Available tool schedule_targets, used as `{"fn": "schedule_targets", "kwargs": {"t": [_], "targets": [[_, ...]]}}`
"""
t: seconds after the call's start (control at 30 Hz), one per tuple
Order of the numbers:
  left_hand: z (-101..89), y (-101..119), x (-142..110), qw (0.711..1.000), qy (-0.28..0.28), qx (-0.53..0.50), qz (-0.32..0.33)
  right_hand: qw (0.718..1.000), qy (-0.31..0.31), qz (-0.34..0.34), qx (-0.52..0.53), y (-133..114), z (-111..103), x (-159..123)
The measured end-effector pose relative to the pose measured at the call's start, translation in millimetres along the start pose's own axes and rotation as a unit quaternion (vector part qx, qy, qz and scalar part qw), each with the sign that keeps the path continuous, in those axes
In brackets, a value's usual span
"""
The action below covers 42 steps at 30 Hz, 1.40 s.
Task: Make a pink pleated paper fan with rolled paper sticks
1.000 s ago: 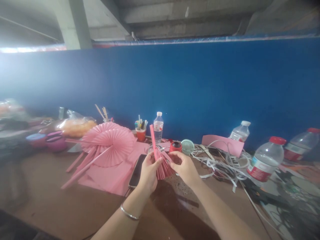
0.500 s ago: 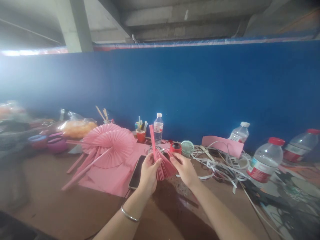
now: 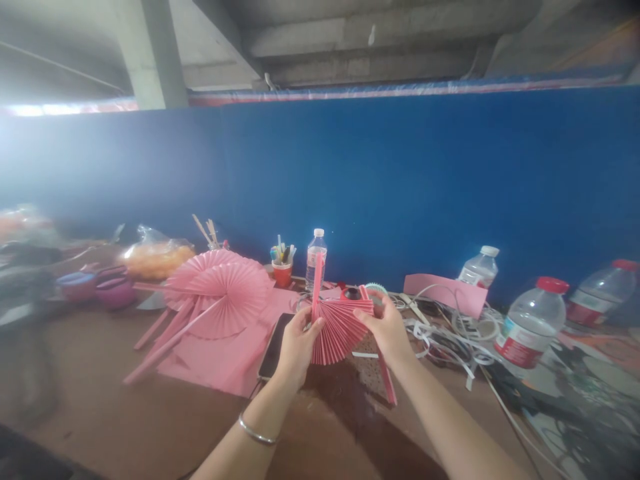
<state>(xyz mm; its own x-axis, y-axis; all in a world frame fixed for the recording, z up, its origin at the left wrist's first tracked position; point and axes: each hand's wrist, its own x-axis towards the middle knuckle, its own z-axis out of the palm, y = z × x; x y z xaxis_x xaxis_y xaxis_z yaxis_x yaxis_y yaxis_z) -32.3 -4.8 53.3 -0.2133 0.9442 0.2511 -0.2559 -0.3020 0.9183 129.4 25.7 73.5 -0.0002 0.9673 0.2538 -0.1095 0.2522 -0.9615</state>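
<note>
Between my hands is a pink pleated paper fan (image 3: 339, 328), spread part way open above the brown table (image 3: 125, 413). My left hand (image 3: 295, 343) pinches its left stick, which points upward. My right hand (image 3: 387, 328) grips the right side of the fan, and that side's stick slants down past my wrist. A silver bangle sits on my left wrist.
Finished round pink fans (image 3: 220, 287) and pink paper sheets lie at the left, with a phone (image 3: 274, 353) beside them. A red pen cup (image 3: 282, 270), water bottles (image 3: 530, 320), a red tape roll, white paper strips and cables crowd the back and right, before a blue wall.
My right hand has pulled the fan's right edge outward and up, spreading the pleats wider. The right stick now hangs down past my wrist. The left hand stayed nearly still.
</note>
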Motion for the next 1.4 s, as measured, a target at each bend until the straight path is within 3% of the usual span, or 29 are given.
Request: {"fn": "schedule_targets", "kwargs": {"t": [0.13, 0.23, 0.57, 0.8, 0.9, 1.03, 1.17, 1.4], "targets": [[-5.2, 0, 5, 0.993, 0.006, 0.114, 0.018, 0.995, 0.081, -0.005, 0.05, 6, -13, 11], [-6.0, 1, 5, 0.987, 0.004, 0.157, 0.028, 0.994, 0.096, -0.004, 0.059, 7, -18, 14], [-6.3, -1, 7, 0.991, 0.007, 0.13, 0.031, 0.994, 0.105, -0.014, 0.029, -1, -19, 13], [-4.4, 5, 2, 0.982, -0.111, 0.15, 0.016, 0.989, 0.135, -0.027, 0.048, -9, -35, 21], [-4.7, 4, 0, 0.97, -0.181, 0.159, -0.001, 0.988, 0.146, -0.05, 0.015, -18, -46, 23], [-4.9, 5, -3, 0.958, -0.227, 0.176, -0.014, 0.99, 0.126, -0.036, -0.046, -32, -60, 23], [-1.9, 7, -3, 0.962, -0.212, 0.17, -0.015, 0.995, 0.093, -0.02, -0.024, -38, -65, 22], [6.1, 4, -4, 0.991, -0.122, 0.01, -0.045, 0.997, 0.034, -0.05, -0.057, -38, -58, 19]]}}
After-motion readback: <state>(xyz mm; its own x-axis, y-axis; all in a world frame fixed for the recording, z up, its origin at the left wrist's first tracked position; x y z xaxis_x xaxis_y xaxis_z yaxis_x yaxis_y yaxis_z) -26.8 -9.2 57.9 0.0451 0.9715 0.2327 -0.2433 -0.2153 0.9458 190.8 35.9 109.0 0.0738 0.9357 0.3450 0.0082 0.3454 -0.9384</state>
